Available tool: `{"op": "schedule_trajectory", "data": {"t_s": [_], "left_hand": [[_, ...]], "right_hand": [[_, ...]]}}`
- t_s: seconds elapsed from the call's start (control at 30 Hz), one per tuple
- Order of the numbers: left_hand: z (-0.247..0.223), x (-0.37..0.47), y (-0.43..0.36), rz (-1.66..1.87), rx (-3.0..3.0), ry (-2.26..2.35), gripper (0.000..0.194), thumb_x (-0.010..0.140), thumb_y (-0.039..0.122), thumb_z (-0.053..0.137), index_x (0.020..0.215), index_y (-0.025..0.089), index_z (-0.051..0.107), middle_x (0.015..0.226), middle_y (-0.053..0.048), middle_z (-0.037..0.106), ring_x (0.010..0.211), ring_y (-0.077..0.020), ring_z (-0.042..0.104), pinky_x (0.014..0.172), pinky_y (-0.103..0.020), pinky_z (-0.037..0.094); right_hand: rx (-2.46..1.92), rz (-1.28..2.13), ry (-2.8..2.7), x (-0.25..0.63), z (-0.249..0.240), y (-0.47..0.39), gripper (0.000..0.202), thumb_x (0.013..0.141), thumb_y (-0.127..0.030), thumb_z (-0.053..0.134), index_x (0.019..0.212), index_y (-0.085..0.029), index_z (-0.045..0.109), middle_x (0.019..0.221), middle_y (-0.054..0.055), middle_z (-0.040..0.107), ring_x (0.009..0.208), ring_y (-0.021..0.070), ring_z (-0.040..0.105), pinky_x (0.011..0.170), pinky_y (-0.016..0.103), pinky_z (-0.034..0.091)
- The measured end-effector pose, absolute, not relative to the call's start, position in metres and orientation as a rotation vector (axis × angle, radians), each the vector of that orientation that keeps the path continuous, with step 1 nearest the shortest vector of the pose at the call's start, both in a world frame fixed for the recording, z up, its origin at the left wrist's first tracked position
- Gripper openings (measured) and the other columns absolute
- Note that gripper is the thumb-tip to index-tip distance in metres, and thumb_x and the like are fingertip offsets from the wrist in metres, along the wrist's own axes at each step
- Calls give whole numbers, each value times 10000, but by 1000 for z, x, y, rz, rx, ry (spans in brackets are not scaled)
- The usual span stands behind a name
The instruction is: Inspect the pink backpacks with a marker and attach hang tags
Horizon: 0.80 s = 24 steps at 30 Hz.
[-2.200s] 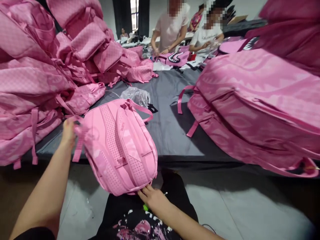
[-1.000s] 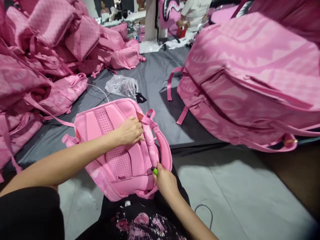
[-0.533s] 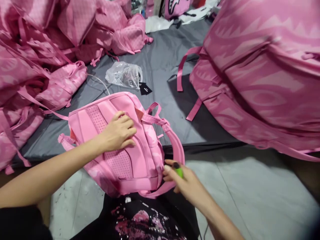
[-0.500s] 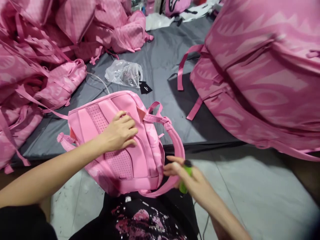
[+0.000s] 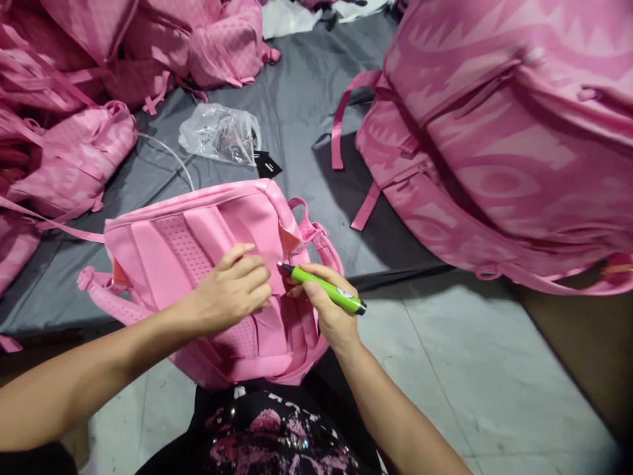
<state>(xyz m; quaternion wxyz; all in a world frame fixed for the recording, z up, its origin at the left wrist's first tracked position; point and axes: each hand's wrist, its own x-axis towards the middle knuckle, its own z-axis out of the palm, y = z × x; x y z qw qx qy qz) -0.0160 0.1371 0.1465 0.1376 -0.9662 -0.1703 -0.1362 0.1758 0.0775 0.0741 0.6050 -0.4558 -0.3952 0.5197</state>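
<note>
Backpacks (image 5: 74, 158), pink and patterned, lie heaped on the left part of the grey surface (image 5: 306, 86), running back toward its far side. A thin pale strip (image 5: 168, 152) curves from near the heap to a crumpled clear plastic bag (image 5: 220, 135). Beneath these, the pink backpack (image 5: 242, 224) lies back panel up across the near edge of the surface, its upper part on the cloth, its lower part over the person's lap. Orange patches show at its sides. The left hand (image 5: 235, 284) rests on that panel, fingers curled; whether they pinch the fabric I cannot tell. Black tags (image 5: 268, 165) beside the plastic bag carry small white lettering, too small to read. Lower down, a black shirt (image 5: 277, 435) bears a pink and white print that I cannot make out as words. The right hand (image 5: 333, 310) holds a green pen (image 5: 329, 288) between thumb and fingers, dark tip near the left fingertips; a whitish mark on its barrel is illegible. Farthest right, a large backpack (image 5: 484, 178) printed with teeth and an eye overhangs the near edge.
</note>
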Motion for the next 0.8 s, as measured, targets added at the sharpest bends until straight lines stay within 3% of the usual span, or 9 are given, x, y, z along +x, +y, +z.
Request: {"op": "schedule_trajectory", "data": {"t_s": [0.23,0.37,0.47,0.6,0.8], "left_hand": [[155,-15,142,-287,-2779,-516,170,920,278,527,807,179,608,915,-36,663,956,-205,552,1060,-428,343],[171,-21,155,-94,-2720,-511,134,924,241,519,898,183,637,907,-41,654,937,-214,549,1014,-417,376],[173,-31,154,-150,-2677,-451,119,907,159,524,884,182,638,861,-30,656,860,-196,542,930,-388,403],[167,-35,146,-287,-2690,-417,135,884,105,520,825,176,617,794,-29,639,788,-178,522,799,-347,397],[165,-14,138,105,-2748,-689,150,862,88,502,754,184,544,705,-22,535,667,-186,455,675,-362,337]], "right_hand": [[-1094,1177,-980,178,75,82,283,842,-398,654,1032,-189,661,810,31,744,699,185,721,721,323,595],[-1101,1093,-1112,176,72,79,260,865,-342,639,1093,-218,656,900,30,746,758,174,722,768,314,581],[-1137,957,-1263,176,71,75,247,859,-312,641,1088,-225,663,960,37,743,798,178,719,807,323,574],[-1118,902,-1303,176,71,74,231,861,-298,622,1072,-212,661,896,35,747,756,174,714,757,309,581],[-1126,976,-1202,177,73,79,214,857,-319,617,1029,-206,674,765,15,730,683,168,696,694,303,575]]}}
